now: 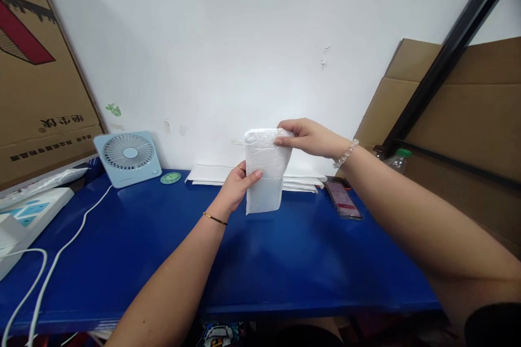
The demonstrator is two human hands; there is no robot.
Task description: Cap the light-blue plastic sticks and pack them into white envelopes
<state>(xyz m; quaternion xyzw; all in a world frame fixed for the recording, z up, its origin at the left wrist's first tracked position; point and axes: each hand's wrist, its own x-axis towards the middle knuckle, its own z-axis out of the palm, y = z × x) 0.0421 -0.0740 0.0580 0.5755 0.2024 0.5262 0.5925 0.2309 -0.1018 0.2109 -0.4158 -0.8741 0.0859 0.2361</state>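
A white padded envelope point(266, 160) is held upright above the blue table point(260, 260), near the wall. Its upper part is wrinkled, while the lower part looks smoother and slightly see-through. My left hand point(238, 187) grips its left edge, thumb on the front and the other fingers behind. At the upper right corner, my right hand point(303, 136) pinches the envelope between thumb and fingers. Behind it, a stack of flat white envelopes point(211, 173) lies against the wall. Whether anything is inside the held envelope, I cannot tell.
A light blue fan point(129, 157) and a green round coaster point(170, 178) are at the back left. A white power strip point(44, 217) with white cables point(75, 244) lies at left. On the right are a phone point(344, 199), bottles point(399, 160), cardboard point(468, 135) and a black bar point(456, 32).
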